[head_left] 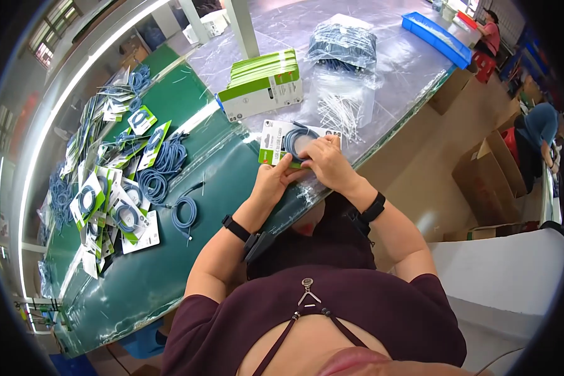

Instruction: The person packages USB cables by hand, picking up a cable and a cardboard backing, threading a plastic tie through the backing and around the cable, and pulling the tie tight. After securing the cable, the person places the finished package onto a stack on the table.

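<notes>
A white and green packaging card (270, 139) lies over the table's near edge, with a coiled blue-grey cable (289, 143) on its face. My left hand (274, 182) grips the card's lower edge between thumb and fingers. Bent over the coil's right side, my right hand (329, 164) has its fingers closed at the cable; its fingertips are partly hidden. Just beyond the card, a bag of white twist ties (339, 111) lies spilled open. A stack of green and white cards (263, 84) stands in a box behind my left hand.
Carded cables (126, 216) pile up at the left, beside loose coils (163, 166) and a single coil (183, 213). Bagged cables (343, 45) and a blue tray (435, 39) sit farther back. Cardboard boxes (489, 182) and two people occupy the right side.
</notes>
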Tool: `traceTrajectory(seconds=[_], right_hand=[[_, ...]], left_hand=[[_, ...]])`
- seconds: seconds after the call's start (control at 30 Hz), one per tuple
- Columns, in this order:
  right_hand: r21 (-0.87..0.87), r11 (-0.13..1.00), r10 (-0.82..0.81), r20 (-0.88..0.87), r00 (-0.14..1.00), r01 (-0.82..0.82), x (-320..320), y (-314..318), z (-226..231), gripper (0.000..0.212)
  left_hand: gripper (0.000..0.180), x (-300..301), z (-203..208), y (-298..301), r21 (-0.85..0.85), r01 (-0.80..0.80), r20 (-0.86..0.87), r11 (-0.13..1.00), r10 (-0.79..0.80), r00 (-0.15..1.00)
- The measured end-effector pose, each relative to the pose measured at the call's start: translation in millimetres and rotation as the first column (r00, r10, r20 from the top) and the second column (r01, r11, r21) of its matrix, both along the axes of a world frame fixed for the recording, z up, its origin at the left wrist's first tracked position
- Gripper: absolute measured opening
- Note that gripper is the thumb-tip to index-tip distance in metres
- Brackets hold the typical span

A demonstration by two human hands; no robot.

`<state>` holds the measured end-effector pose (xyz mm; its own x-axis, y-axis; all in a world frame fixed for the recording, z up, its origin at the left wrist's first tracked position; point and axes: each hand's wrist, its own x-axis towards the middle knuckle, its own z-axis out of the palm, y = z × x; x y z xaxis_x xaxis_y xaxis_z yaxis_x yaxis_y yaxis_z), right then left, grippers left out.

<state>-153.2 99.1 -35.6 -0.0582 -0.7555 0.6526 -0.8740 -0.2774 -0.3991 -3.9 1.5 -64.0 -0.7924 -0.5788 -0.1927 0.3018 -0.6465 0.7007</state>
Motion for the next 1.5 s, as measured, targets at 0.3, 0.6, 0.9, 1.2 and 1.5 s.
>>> traceTrajectory(seconds=[0.3, 0.6, 0.9, 1.2, 1.5], right_hand=[[-0.063, 0.998, 0.003, -0.085, 0.996, -0.009, -10, -11, 9, 0.016], [0.0, 0.995, 0.102, -0.036, 0.994, -0.102, -19, -18, 12, 0.016], [-0.031, 0.997, 0.06, -0.148, 0.987, -0.065, -16, -19, 13, 0.014], [-0.003, 1.0, 0.026, 0.032, 0.999, -0.026, -4, -23, 9, 0.023], [-0.048, 0.99, -0.131, 0.094, 0.987, 0.135, 17, -24, 3, 0.03]], left_hand=[[0.019, -6, 10, -11, -0.07, -0.131, -0.037, 0.989, 0.129, 0.991], [0.024, -5, 17, -9, -0.062, -0.109, -0.073, 0.992, 0.104, 0.992], [0.025, -6, 11, -9, -0.081, -0.13, -0.05, 0.988, 0.126, 0.991], [0.026, -3, 5, -9, -0.09, -0.147, -0.025, 0.985, 0.145, 0.989], [0.028, -7, 11, 2, -0.143, -0.187, -0.08, 0.972, 0.177, 0.981]])
